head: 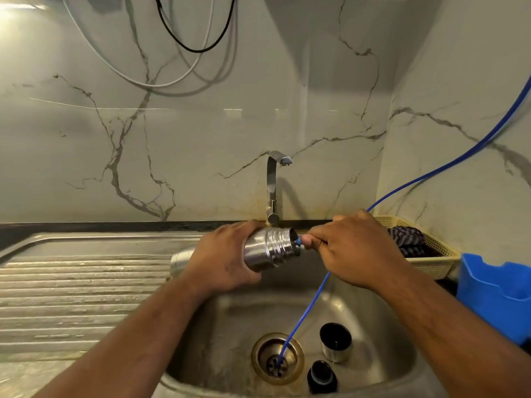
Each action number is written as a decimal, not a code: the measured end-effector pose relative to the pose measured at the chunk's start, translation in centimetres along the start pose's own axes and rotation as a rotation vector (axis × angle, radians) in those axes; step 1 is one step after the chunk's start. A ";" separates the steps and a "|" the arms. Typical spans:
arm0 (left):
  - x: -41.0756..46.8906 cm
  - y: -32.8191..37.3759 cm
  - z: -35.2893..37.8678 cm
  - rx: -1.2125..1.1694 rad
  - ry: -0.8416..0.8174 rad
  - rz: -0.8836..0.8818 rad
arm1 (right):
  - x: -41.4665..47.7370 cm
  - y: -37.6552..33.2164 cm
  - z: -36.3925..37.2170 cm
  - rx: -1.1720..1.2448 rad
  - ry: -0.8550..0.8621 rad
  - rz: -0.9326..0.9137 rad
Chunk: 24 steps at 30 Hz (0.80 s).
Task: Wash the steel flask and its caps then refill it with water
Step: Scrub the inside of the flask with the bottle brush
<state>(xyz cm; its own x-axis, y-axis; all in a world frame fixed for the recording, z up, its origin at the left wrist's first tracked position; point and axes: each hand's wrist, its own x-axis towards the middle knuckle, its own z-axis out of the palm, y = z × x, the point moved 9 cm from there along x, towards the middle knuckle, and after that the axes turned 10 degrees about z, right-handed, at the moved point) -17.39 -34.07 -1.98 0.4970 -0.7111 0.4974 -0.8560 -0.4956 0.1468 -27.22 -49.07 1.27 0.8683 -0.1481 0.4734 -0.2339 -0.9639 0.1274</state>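
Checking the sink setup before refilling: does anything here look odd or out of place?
Yes: a thin blue tube runs down into the sink drain, an unusual place for one. The steel cap and black cap lie in the basin beside it.

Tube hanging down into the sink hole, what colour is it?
The tube is bright blue; the head view shows it best.

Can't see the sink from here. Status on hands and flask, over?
Left hand grips flask sideways over sink. Right hand pinches blue tube at its mouth. Steel cap, black cap lie by drain.
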 end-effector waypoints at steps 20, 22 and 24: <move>0.3 0.2 0.9 -0.047 -0.091 -0.043 | -1.2 -1.1 -2.9 0.033 0.607 -0.209; 0.0 0.2 0.4 -0.060 -0.054 -0.043 | -0.7 -0.4 -2.6 0.102 0.577 -0.116; -0.1 0.3 -0.5 -0.036 0.018 -0.063 | -0.2 0.3 -2.2 0.152 0.507 0.002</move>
<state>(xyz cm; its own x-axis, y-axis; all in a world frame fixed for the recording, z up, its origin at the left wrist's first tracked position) -17.73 -33.94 -1.58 0.5476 -0.6697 0.5016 -0.8278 -0.5208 0.2085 -28.41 -48.86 3.12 0.5389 -0.0604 0.8402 -0.1364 -0.9905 0.0163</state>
